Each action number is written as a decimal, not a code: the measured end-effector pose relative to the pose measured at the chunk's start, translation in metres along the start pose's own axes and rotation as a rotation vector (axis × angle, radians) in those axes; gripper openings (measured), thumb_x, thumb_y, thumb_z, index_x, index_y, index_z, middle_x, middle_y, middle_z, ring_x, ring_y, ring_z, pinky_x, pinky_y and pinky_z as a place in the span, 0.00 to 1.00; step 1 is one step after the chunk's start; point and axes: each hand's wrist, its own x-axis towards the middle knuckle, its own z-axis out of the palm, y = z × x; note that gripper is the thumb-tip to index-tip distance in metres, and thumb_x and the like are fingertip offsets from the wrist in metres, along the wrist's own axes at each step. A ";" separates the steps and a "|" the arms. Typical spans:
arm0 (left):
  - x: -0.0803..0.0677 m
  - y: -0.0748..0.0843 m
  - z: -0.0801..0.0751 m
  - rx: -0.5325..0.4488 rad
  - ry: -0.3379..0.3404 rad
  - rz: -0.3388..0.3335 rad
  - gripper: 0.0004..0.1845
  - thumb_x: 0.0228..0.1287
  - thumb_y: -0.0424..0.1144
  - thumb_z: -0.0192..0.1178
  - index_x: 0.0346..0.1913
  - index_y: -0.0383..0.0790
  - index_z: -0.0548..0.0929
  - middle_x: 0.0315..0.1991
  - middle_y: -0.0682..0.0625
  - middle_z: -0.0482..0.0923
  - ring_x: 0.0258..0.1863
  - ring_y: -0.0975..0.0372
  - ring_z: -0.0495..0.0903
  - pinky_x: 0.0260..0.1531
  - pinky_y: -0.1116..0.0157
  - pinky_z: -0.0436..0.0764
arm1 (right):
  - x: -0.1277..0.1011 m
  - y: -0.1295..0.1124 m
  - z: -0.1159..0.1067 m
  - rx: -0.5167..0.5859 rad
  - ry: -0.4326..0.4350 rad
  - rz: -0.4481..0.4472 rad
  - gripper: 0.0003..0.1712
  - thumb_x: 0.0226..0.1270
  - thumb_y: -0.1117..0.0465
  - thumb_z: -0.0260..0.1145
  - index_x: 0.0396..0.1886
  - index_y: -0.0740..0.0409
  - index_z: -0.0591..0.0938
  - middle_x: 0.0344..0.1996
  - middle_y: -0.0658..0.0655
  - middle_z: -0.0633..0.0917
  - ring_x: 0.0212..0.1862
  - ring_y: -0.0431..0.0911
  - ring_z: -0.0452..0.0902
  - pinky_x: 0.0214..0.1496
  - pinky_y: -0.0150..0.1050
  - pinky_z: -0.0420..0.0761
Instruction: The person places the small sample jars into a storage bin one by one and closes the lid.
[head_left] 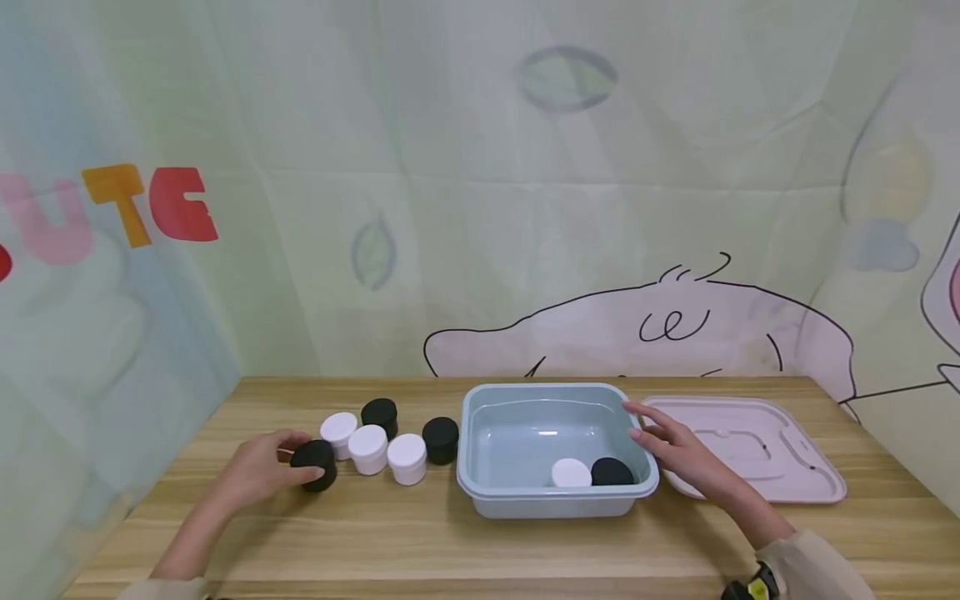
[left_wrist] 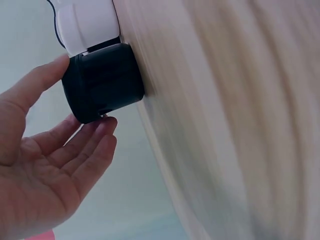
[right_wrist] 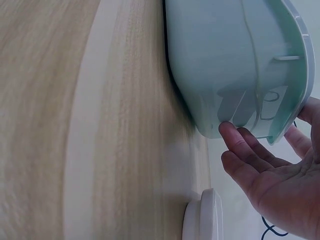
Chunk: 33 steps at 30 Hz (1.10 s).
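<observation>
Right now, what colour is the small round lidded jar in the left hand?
The jar is black, best seen in the left wrist view.

Left hand, right hand: both bare, wrists uncovered too. Right sleeve light beige, kinda loose, plain fabric, soft creases round cuff. Chunky black band poking out by that cuff, bright yellow-green patch on it, details too small to make out from where I'm standing. Left sleeve looks same beige, just sliver showing. Tiny dark bit beside it, too cut off to tell.
</observation>
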 end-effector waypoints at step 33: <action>0.012 0.104 0.005 -0.159 0.189 0.193 0.23 0.44 0.38 0.70 0.44 0.31 0.78 0.38 0.43 0.79 0.39 0.55 0.77 0.38 0.60 0.80 | 0.000 0.000 0.001 -0.014 -0.006 0.005 0.32 0.69 0.51 0.51 0.69 0.58 0.57 0.63 0.75 0.59 0.61 0.65 0.61 0.53 0.56 0.71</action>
